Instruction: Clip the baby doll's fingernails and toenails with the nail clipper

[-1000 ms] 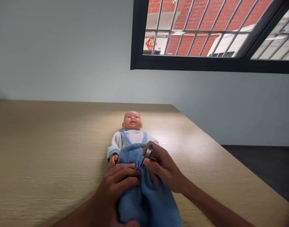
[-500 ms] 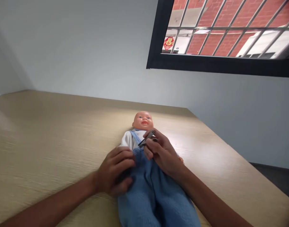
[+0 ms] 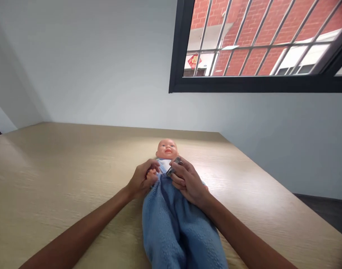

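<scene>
A baby doll (image 3: 167,149) in a white top and blue overalls (image 3: 178,220) lies face up, its head away from me. My left hand (image 3: 144,178) is closed around the doll's small hand (image 3: 151,173), at the left of its chest. Between the thumb and fingers of my right hand (image 3: 187,181) is a metal nail clipper (image 3: 174,166), held over the doll's chest. Its jaw end points down and left, a short gap from the doll's hand. The doll's other arm is mostly hidden behind my right hand.
The doll rests on a wide wooden table (image 3: 75,179). A pale wall (image 3: 103,67) stands behind it. At the upper right is a barred window with a dark frame (image 3: 243,85). The table's right edge slants toward me.
My left hand has moved up from beside the overalls and taken hold of the doll's hand. My right hand keeps the nail clipper over the chest. The camera view has shifted slightly.
</scene>
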Tool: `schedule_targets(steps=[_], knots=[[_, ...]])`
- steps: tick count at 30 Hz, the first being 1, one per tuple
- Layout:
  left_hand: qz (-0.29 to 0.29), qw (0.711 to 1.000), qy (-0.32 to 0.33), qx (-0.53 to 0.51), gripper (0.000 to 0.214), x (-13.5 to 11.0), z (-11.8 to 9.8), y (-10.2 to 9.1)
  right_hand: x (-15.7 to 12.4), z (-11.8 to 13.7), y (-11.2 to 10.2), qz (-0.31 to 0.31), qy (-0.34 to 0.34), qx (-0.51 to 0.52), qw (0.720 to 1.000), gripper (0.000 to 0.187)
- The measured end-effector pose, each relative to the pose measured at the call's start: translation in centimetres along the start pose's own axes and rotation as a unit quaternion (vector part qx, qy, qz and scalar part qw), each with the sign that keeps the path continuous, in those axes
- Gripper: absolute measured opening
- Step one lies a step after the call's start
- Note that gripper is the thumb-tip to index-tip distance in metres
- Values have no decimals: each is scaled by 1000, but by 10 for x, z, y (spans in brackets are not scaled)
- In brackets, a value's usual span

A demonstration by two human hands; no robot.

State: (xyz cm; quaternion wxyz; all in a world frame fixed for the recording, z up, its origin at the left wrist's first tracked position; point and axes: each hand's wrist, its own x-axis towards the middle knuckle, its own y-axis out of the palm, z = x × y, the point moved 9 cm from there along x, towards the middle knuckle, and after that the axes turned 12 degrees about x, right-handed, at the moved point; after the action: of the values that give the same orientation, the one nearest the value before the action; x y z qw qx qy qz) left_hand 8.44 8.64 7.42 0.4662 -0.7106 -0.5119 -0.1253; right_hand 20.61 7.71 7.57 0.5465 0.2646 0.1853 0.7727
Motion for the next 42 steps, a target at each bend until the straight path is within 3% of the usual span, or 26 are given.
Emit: schedule_targets(steps=[4, 13, 15, 19, 25, 33, 39, 42], knots=[[-47, 999, -5, -24, 40, 14, -5, 5, 1, 3, -1, 4, -50, -42, 998, 33], [-77, 996, -2, -53, 27, -1, -6, 14, -9, 10, 21, 53, -130, -227, 964, 22], [-71, 995, -4, -64, 28, -1, -3, 16, -14, 17, 23, 51, -172, -294, 939, 27], [-64, 995, -16, -78, 23, -2, 2, 16, -26, 31, 24, 45, -263, -442, 857, 27], [-43, 994, -19, -94, 17, -2, 4, 17, -31, 29, 28, 91, -287, -508, 807, 28], [-43, 994, -21, -103, 17, -3, 4, 18, -28, 24, 38, 149, -268, -484, 819, 21], [-49, 993, -21, -105, 20, -4, 7, 18, -31, 27, 44, 103, -244, -543, 797, 25], [-51, 993, -22, -104, 20, -5, 7, 19, -31, 24, 51, 134, -224, -538, 802, 24]])
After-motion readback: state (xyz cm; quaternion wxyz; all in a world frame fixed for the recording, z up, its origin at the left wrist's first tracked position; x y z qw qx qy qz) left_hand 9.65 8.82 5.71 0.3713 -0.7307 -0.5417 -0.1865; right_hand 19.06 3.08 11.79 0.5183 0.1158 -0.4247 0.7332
